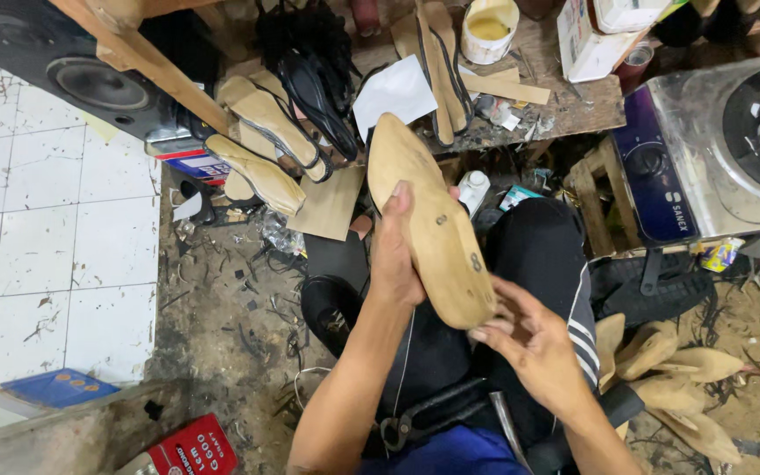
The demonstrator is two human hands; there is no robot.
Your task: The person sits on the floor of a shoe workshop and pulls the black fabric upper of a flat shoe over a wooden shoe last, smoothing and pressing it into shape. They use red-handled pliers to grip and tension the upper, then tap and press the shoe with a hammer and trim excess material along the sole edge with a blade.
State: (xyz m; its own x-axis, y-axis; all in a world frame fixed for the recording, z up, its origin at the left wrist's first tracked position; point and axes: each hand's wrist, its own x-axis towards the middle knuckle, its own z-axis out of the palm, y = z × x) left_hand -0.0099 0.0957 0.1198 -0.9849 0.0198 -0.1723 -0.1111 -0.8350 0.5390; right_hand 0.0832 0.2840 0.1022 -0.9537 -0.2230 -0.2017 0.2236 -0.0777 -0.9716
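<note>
Wooden shoe last (433, 230) sits in your two hands above your lap: your left hand (395, 255) wraps its middle from the left, fingers curled tight, while your right hand (529, 339) pinches the heel end from below; its toe points toward the workbench (573, 110) front edge, near the white paper (395, 92)

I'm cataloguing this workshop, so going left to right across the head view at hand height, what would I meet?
White tiled floor → left hand → long pale wooden shoe last held by both hands → right hand → heap of pale wooden shoe lasts on the ground.
</note>
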